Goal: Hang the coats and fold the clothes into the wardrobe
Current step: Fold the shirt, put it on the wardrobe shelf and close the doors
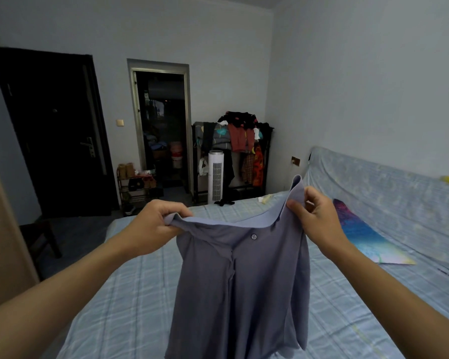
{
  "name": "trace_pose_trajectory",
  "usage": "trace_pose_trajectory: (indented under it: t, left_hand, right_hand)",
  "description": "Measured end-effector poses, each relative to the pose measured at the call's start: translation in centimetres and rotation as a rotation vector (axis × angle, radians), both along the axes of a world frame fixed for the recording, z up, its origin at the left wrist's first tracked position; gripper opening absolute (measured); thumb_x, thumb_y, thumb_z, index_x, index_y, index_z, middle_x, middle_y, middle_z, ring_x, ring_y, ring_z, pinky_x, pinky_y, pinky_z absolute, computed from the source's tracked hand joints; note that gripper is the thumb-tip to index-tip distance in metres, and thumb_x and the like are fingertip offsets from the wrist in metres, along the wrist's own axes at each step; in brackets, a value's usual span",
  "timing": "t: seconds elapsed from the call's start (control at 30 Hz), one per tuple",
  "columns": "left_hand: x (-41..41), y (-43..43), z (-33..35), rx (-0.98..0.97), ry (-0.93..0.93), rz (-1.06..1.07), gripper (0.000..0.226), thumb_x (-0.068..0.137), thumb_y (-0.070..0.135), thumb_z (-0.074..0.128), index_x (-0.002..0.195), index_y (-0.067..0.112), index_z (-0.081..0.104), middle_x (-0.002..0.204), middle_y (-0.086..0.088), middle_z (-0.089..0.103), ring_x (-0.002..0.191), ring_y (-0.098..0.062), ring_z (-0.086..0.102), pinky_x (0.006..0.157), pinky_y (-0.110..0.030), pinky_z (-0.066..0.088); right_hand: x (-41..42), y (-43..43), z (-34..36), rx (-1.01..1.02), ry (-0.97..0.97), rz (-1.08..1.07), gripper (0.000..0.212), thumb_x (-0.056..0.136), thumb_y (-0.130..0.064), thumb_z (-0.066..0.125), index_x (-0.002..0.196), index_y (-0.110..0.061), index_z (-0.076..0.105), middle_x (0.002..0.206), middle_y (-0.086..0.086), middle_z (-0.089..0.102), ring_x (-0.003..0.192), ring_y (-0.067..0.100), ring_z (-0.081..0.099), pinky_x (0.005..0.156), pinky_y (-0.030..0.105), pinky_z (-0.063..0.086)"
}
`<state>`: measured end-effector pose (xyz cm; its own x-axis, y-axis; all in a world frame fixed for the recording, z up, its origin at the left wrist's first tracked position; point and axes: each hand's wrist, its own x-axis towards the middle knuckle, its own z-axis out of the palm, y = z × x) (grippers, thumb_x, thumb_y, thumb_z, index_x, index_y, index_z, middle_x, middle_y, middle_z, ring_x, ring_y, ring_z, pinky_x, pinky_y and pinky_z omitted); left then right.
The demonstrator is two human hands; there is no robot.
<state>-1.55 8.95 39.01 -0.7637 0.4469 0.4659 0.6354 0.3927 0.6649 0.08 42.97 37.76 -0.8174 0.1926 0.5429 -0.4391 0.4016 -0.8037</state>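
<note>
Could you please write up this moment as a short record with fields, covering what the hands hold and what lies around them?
held item: grey-blue buttoned shirt, hanging in the air above the bed
left hand: left hand grips the collar at one end
right hand: right hand pinches the collar at the other end
surface below: bed with a light blue checked sheet
on the bed: colourful flat item to the right of the shirt
background: white tower fan, clothes rack piled with garments, dark door
wardrobe: not clearly in view
</note>
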Motion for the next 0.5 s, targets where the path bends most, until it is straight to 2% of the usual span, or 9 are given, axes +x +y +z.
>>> trace_pose_trajectory:
  t: [0.07, 0.17, 0.23, 0.3, 0.33, 0.43, 0.5]
  left_hand:
    - [-0.3, -0.1, -0.1, 0.041, -0.12, -0.049, 0.017, 0.087, -0.008, 0.066, 0.086, 0.005, 0.076, 0.083, -0.01, 0.073, 0.08, -0.025, 0.069, 0.071, -0.033, 0.056]
    - [-0.5, 0.1, -0.4, 0.186, -0.212, -0.062, 0.005, 0.085, -0.006, 0.068, 0.083, -0.004, 0.073, 0.083, -0.022, 0.069, 0.077, -0.022, 0.065, 0.067, -0.026, 0.054]
    - [-0.7, 0.1, -0.5, 0.301, -0.252, -0.064, 0.015, 0.082, 0.004, 0.07, 0.087, -0.01, 0.068, 0.089, -0.028, 0.066, 0.081, -0.027, 0.065, 0.07, -0.029, 0.055]
    - [-0.8, 0.0, -0.3, 0.348, -0.308, -0.121, 0.023, 0.08, 0.013, 0.07, 0.089, -0.008, 0.067, 0.094, -0.026, 0.067, 0.087, -0.029, 0.067, 0.077, -0.032, 0.056]
    - [-0.8, -0.1, -0.1, 0.366, -0.344, -0.167, 0.02, 0.08, 0.013, 0.069, 0.09, -0.004, 0.069, 0.094, -0.022, 0.068, 0.089, -0.028, 0.068, 0.078, -0.031, 0.057]
    - [-0.8, -0.4, 0.6, 0.438, -0.468, -0.284, 0.007, 0.086, 0.009, 0.065, 0.091, 0.01, 0.069, 0.094, -0.008, 0.067, 0.087, -0.019, 0.066, 0.074, -0.027, 0.055]
    - [-1.0, -0.3, 1.0, 0.44, -0.518, -0.316, 0.006, 0.089, 0.015, 0.067, 0.094, 0.013, 0.065, 0.093, -0.005, 0.063, 0.085, -0.016, 0.064, 0.072, -0.026, 0.054]
  right_hand:
    - [0.0, 0.1, 0.0, -0.015, -0.018, 0.032, 0.005, 0.094, -0.011, 0.062, 0.098, -0.013, 0.064, 0.092, 0.004, 0.071, 0.086, 0.018, 0.068, 0.075, 0.036, 0.056]
    - [0.0, 0.2, -0.1, -0.071, -0.052, 0.071, 0.009, 0.096, -0.011, 0.06, 0.104, -0.008, 0.063, 0.096, 0.009, 0.072, 0.092, 0.025, 0.068, 0.08, 0.038, 0.057]
    - [0.0, 0.4, -0.2, -0.123, -0.08, 0.106, 0.01, 0.096, -0.013, 0.06, 0.105, -0.008, 0.063, 0.094, 0.008, 0.073, 0.09, 0.025, 0.069, 0.076, 0.034, 0.058]
    - [0.2, 0.7, -0.1, -0.157, -0.093, 0.147, 0.009, 0.097, -0.014, 0.059, 0.104, -0.01, 0.064, 0.092, 0.007, 0.073, 0.087, 0.024, 0.069, 0.074, 0.032, 0.057]
    - [0.3, 0.9, -0.1, -0.164, -0.097, 0.169, 0.01, 0.097, -0.015, 0.059, 0.104, -0.011, 0.064, 0.094, 0.009, 0.073, 0.089, 0.026, 0.07, 0.076, 0.035, 0.058]
    - [0.4, 1.5, 0.1, -0.181, -0.102, 0.223, 0.014, 0.098, -0.019, 0.057, 0.109, -0.012, 0.064, 0.104, 0.019, 0.071, 0.101, 0.04, 0.066, 0.088, 0.051, 0.055]
    - [0.4, 1.7, 0.4, -0.196, -0.105, 0.235, 0.016, 0.098, -0.023, 0.057, 0.108, -0.013, 0.064, 0.105, 0.021, 0.07, 0.103, 0.042, 0.065, 0.09, 0.055, 0.053]
